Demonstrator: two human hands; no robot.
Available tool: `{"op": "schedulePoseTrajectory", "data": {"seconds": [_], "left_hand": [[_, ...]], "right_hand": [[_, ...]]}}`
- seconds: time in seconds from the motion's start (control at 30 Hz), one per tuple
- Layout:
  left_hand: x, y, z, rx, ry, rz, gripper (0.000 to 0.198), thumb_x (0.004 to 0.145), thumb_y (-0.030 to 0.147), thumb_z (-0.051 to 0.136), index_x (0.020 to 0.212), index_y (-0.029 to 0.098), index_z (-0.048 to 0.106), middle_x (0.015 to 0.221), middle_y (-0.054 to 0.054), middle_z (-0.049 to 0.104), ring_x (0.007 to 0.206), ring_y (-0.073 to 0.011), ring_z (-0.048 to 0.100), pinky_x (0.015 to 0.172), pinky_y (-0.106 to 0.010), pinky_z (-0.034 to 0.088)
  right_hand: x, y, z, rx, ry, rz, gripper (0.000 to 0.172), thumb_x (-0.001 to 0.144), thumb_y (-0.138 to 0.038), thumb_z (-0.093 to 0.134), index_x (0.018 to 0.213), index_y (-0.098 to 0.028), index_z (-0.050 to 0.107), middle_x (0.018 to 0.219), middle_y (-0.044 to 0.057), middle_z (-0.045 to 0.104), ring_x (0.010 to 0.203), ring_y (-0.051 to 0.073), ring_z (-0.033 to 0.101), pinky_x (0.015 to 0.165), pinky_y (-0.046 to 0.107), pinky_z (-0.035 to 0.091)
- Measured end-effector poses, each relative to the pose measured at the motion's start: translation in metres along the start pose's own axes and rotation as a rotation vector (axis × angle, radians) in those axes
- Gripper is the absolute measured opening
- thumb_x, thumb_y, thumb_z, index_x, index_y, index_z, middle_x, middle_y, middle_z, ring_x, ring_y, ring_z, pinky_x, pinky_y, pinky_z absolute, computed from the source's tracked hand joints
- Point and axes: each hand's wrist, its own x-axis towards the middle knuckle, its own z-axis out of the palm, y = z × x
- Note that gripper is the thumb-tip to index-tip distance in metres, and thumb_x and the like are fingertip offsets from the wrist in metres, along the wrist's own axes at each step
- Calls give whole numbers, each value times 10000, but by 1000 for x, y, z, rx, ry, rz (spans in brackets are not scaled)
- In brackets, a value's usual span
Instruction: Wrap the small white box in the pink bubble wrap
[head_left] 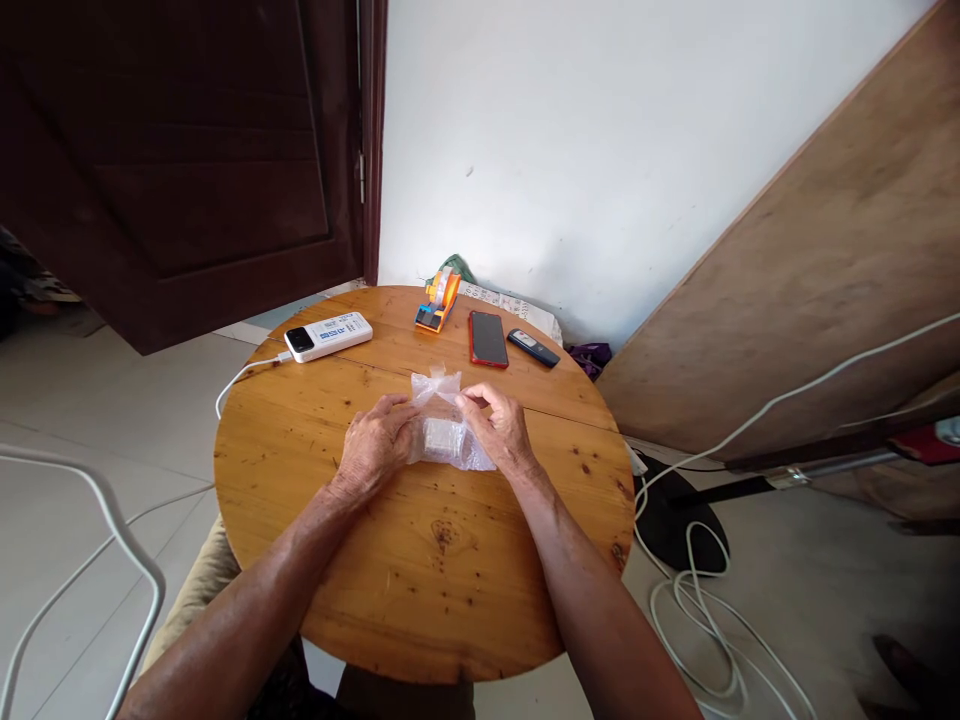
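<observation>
A small pale item (pixel 443 438) lies in clear bubble wrap (pixel 476 454) at the middle of the round wooden table (pixel 442 580). The far flap of the wrap points away from me. My left hand (pixel 377 440) rests at the wrap's left side, its fingertips pressed on the plastic. On the right, my right hand (pixel 499 428) has thumb and forefinger pinched on the wrap's upper right edge. An orange and blue tape dispenser (pixel 439 300) with a roll of tape stands toward the table's far edge.
A white power bank (pixel 328 337) with a plugged-in cable lies at the far left. A red-edged phone (pixel 488 339) and a dark handheld device (pixel 533 348) lie at the far right. A wall stands behind the table; white cables lie coiled on the right floor.
</observation>
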Motion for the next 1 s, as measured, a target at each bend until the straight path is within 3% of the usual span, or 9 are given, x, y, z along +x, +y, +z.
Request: {"op": "schedulePoseTrajectory", "data": {"seconds": [0.1, 0.2, 0.3, 0.37, 0.5, 0.67, 0.8, 0.9, 1.0], "left_hand": [[0, -3, 1, -51, 37, 12, 386, 843, 150, 507, 1106, 291, 753, 1222, -26, 716, 1050, -237, 691, 962, -359, 520], [4, -9, 2, -213, 145, -94, 390, 812, 146, 505, 1098, 232, 754, 1110, -61, 749, 1031, -231, 688, 952, -337, 518], [10, -12, 0, -415, 161, -316, 385, 770, 212, 562, 1102, 143, 744, 889, -71, 733, 790, -210, 681, 795, -319, 557], [12, -11, -2, -463, 145, -386, 485, 743, 253, 604, 1200, 120, 696, 883, -59, 693, 683, -175, 629, 732, -317, 556], [9, -7, -3, -376, 225, -272, 666, 718, 245, 620, 1377, 172, 564, 1225, -123, 580, 935, -216, 620, 825, -361, 558], [5, -8, -3, -253, 314, -135, 501, 737, 211, 579, 1233, 190, 645, 1304, -136, 546, 1219, -300, 534, 1003, -448, 497], [1, -5, -2, -133, 173, 4, 534, 711, 198, 567, 1241, 193, 632, 1246, -108, 639, 1173, -307, 561, 1084, -507, 410], [-2, 0, 0, -72, 31, 35, 707, 650, 161, 562, 1357, 180, 551, 1277, -122, 645, 1240, -330, 525, 1073, -521, 400], [-3, 1, 2, -28, -16, 35, 797, 618, 132, 554, 1410, 186, 497, 1234, -115, 671, 1244, -330, 522, 1066, -520, 392]], "right_hand": [[-1, -2, 1, 11, 28, 78, 231, 838, -423, 534, 754, -220, 605, 701, 0, 650, 677, 163, 591, 676, 259, 454], [3, 8, 1, 75, 121, 171, 285, 825, -476, 524, 733, -210, 570, 641, -20, 567, 624, 147, 525, 601, 246, 409], [9, 28, -1, 84, 189, 304, 296, 810, -482, 479, 701, -212, 532, 625, -24, 530, 602, 145, 491, 559, 246, 388], [12, 39, -3, 47, 179, 358, 287, 800, -466, 467, 667, -216, 516, 601, -23, 528, 584, 149, 487, 541, 249, 387], [13, 46, -9, -73, 128, 374, 229, 777, -400, 511, 669, -208, 571, 644, -4, 614, 632, 173, 550, 602, 268, 418], [11, 40, -15, -279, 79, 388, 157, 789, -284, 524, 762, -220, 664, 774, 13, 709, 752, 201, 620, 688, 286, 419], [11, 40, -20, -417, 27, 426, 153, 804, -250, 542, 740, -233, 679, 752, 10, 716, 736, 200, 630, 642, 274, 391], [12, 40, -23, -490, -23, 442, 140, 790, -224, 563, 721, -234, 685, 737, 8, 715, 723, 195, 631, 601, 267, 359], [12, 39, -24, -539, -60, 438, 136, 795, -227, 574, 740, -239, 698, 760, 6, 723, 742, 187, 638, 588, 260, 348]]}}
